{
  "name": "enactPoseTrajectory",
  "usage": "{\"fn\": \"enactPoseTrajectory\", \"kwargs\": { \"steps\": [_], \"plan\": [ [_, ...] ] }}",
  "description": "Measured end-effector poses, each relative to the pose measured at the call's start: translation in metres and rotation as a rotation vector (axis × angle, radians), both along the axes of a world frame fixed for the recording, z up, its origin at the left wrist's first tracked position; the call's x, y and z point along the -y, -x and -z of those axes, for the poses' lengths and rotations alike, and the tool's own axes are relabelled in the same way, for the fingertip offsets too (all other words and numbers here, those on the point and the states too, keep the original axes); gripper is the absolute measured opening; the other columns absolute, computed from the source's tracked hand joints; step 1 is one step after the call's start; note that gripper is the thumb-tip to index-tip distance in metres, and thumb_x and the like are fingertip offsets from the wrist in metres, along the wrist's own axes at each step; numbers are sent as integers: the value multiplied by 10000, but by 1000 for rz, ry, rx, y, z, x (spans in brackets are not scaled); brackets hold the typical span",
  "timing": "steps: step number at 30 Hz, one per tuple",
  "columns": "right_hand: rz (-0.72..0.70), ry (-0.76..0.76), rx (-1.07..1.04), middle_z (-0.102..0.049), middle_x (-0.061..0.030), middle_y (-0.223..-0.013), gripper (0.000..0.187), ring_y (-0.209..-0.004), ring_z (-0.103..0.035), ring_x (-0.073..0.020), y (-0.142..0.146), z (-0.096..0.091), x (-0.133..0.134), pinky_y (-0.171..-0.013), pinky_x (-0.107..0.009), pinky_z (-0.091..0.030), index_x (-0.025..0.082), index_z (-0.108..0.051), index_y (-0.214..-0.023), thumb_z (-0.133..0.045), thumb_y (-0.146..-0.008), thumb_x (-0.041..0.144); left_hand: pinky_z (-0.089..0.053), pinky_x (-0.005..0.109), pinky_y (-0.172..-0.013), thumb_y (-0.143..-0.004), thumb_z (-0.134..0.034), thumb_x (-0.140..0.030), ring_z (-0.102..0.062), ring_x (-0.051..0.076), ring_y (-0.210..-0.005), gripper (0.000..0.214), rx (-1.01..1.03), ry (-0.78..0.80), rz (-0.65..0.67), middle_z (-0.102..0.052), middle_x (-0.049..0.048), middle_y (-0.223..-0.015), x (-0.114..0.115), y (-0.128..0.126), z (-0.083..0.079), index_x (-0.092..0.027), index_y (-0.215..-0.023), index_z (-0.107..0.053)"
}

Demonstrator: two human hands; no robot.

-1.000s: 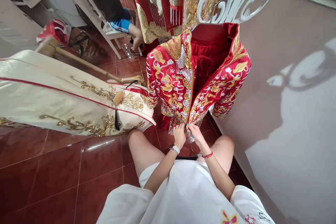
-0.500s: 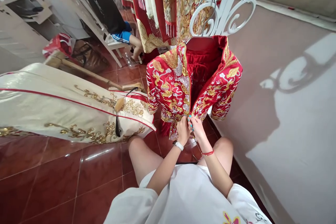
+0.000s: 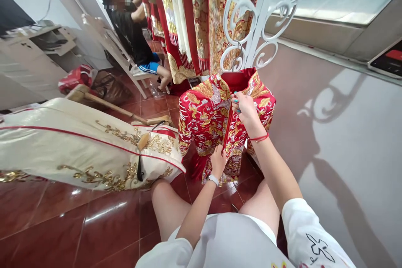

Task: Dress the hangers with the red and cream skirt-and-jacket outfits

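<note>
Right hand (image 3: 246, 109) pinches the zip near the collar of the red embroidered jacket (image 3: 207, 119) hanging on the white rack (image 3: 251, 29). Left hand (image 3: 218, 160) grips the hem. Risk: the zip snags the embroidery if the hem tension slackens.

Jacket (image 3: 207, 121): red, densely embroidered in gold and silver, hanging upright from a white scrollwork rack (image 3: 251, 21); front edges drawn together, sleeves hanging at both sides.
</note>
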State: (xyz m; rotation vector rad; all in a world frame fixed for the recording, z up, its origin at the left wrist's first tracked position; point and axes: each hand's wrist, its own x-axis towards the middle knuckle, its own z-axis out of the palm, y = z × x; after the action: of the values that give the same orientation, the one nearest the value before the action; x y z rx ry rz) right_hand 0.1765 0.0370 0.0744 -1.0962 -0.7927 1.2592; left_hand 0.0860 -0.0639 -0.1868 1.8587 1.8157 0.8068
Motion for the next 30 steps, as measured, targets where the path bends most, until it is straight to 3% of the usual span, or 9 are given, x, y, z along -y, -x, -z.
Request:
{"fn": "enactPoseTrajectory", "kwargs": {
  "steps": [4,10,15,18,20,23,26,28,30],
  "plan": [
    [-3,22,42,-423,68,-500,282,-368,-210,-17,-5,-19,-14,-355,-155,-177,163,-514,-649,-484,-922,99,-514,296,-777,-1011,-453,-198,-713,229,-935,240,1,26,53,-718,115,-1013,-9,20,-11,-155,-1199,-595],
    [11,-28,118,-433,72,-502,245,-373,-236,-20,0,-17,-22,-365,-163,-211,166,-530,-660,-530,-903,134,-536,344,-834,-986,-490,-203,-720,262,-989,327,110,116,176,-734,159,-1096,-25,39,-22,-130,-1291,-581],
    [-13,-179,425,-490,25,-521,340,-429,-365,-68,-24,2,-20,-433,-209,-305,185,-539,-631,-573,-927,348,-531,305,-743,-941,-560,-229,-691,202,-770,167,188,203,331,-740,87,-917,-27,45,-33,-154,-1025,-683],
    [305,-335,759,-655,-53,-739,312,-661,-581,-163,-79,19,-29,-636,-288,-488,191,-636,-782,-613,-887,484,-528,277,-715,-937,-572,-299,-655,168,-748,153,314,89,391,-720,34,-885,-38,68,-76,-192,-908,-678],
    [447,-358,963,-716,-102,-1022,360,-949,-640,-258,-120,33,-40,-875,-407,-526,219,-677,-1031,-673,-833,520,-531,299,-772,-965,-519,-322,-648,178,-826,193,389,-168,212,-711,48,-956,-60,93,-122,-203,-981,-670],
    [241,-360,1096,-664,-132,-1289,527,-1211,-578,-330,-164,59,-57,-1087,-528,-428,248,-632,-1255,-680,-815,533,-466,377,-999,-957,-531,-296,-610,223,-1064,182,310,-606,-145,-688,85,-1113,-112,133,-190,-214,-1052,-663],
    [94,-394,952,-668,-123,-1302,510,-1189,-611,-313,-178,76,-68,-1080,-500,-458,235,-647,-1254,-618,-845,537,-474,344,-920,-914,-620,-322,-616,226,-991,137,275,-440,-55,-695,71,-986,-161,155,-228,-194,-894,-667],
    [74,-397,830,-711,-112,-1220,495,-1110,-652,-309,-180,78,-72,-1019,-481,-508,222,-693,-1174,-638,-817,560,-468,303,-753,-928,-594,-336,-592,191,-763,279,322,-244,79,-632,27,-736,-180,155,-237,-187,-693,-592],
    [12,-385,714,-750,-99,-1104,492,-1042,-679,-313,-180,74,-75,-957,-472,-544,213,-735,-1074,-691,-761,590,-427,284,-666,-939,-563,-314,-521,160,-631,370,389,-247,81,-541,-5,-606,-186,147,-239,-192,-595,-508]
  ]
}}
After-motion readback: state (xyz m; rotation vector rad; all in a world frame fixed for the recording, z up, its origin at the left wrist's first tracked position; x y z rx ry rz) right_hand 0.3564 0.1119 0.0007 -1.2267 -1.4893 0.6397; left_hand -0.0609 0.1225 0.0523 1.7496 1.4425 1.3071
